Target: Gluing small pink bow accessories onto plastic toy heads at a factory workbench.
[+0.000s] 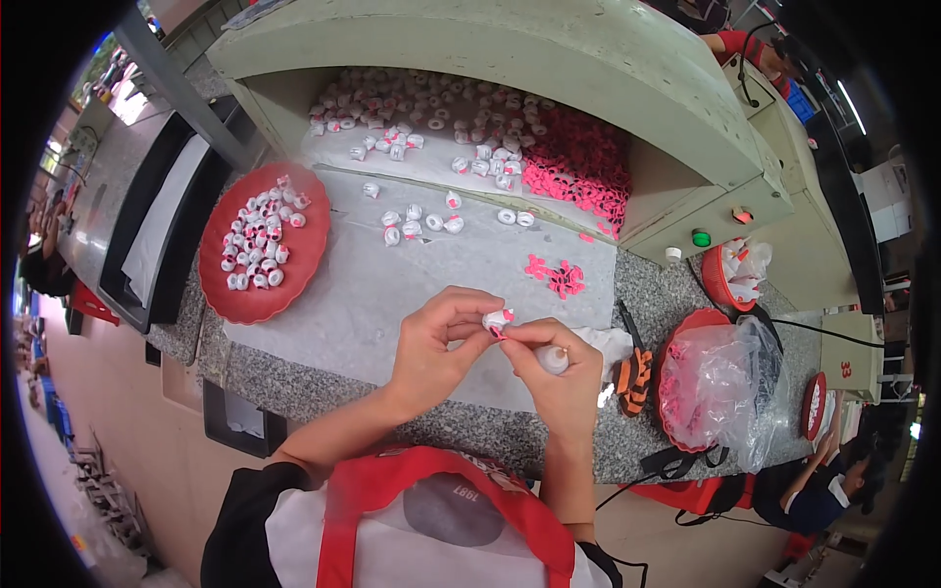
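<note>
My left hand (431, 348) pinches a small white ring-like piece with pink on it (498, 318) between thumb and fingertips. Against that piece press the thumb and forefinger of my right hand (569, 392), at a tiny pink and dark bit. A small white bottle with a narrow tip (554, 361) is tucked inside my right hand. Both hands are above white paper (363, 279) on the bench. Beyond them lie a small heap of flat pink pieces (562, 278) and several loose white pieces (414, 212).
A red scalloped plate (218, 289) of white-and-pink pieces stands left. Behind, a grey-green booth (490, 44) shelters many white pieces and a pink pile (578, 167). To the right are an orange-and-black-handled tool (634, 382) and a red bowl with plastic bags (676, 392). Other people sit nearby.
</note>
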`<state>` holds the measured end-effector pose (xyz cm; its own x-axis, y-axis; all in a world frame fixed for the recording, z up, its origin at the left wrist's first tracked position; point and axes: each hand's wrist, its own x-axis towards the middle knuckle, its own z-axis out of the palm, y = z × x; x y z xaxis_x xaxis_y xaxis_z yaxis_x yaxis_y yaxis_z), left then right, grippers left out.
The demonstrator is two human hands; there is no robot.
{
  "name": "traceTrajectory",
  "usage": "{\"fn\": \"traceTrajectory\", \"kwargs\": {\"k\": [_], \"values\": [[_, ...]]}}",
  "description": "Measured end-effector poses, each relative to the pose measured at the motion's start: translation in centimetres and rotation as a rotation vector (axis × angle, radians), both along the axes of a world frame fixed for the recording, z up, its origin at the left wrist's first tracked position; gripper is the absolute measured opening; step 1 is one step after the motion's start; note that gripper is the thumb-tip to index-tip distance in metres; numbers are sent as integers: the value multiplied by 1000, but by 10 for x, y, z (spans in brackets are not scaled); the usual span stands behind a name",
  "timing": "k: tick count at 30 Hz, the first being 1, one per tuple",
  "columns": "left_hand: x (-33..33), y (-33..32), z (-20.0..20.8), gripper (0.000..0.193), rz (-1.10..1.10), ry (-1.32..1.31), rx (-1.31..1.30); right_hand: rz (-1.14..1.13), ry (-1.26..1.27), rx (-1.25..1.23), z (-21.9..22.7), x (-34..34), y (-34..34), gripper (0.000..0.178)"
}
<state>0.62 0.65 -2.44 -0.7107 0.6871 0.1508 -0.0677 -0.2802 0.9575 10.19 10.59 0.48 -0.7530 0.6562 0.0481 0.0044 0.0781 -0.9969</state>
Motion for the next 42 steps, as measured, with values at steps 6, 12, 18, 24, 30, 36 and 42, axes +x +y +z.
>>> {"fn": "traceTrajectory", "kwargs": {"k": [6,12,18,24,30,36,42], "values": [[1,-9,17,29,-148,48,-52,-65,-100,-87,3,8,3,11],[-5,-10,15,26,-243,-253,-20,-83,-64,-124,9,6,-7,15],[-4,-7,8,25,-215,-169,47,-16,-17,21,1,10,1,15],[-4,-5,7,23,-183,-198,-16,-31,-13,8,-4,6,2,13],[-7,-7,2,27,-226,-536,-5,-6,39,199,-3,10,-2,28],[-1,-12,1,29,-291,-594,8,-43,207,211,-12,14,-11,39],[-5,-10,0,28,-419,-755,73,-429,-223,733,-32,56,27,22]]}}
